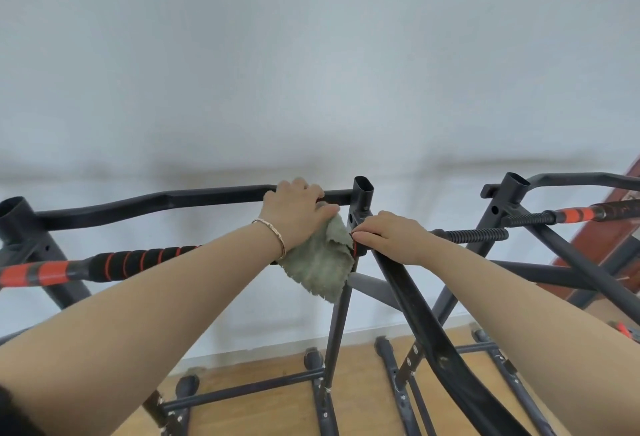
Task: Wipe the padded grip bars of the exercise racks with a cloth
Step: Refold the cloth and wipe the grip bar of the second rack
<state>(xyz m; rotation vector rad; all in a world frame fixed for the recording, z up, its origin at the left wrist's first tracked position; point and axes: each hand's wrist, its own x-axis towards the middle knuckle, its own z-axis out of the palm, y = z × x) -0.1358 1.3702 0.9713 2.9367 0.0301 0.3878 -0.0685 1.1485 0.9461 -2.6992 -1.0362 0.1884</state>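
A black exercise rack (194, 197) stands before me, with a padded grip bar (138, 261) in black foam and red bands running from the left towards the middle. My left hand (294, 214) grips a grey-green cloth (320, 259) at the right end of that bar, beside the upright post (362, 193). The cloth hangs down below my palm. My right hand (391, 236) grips the end of the padded bar at the post, fingers curled round it. A second rack (512, 193) stands to the right with its own padded bar (575, 214).
A white wall fills the background. The racks' black legs and base bars (242, 390) spread over a wooden floor (360, 366). A threaded black rod (474, 235) sticks out to the right of my right hand. A reddish-brown door frame (620, 228) is at the far right.
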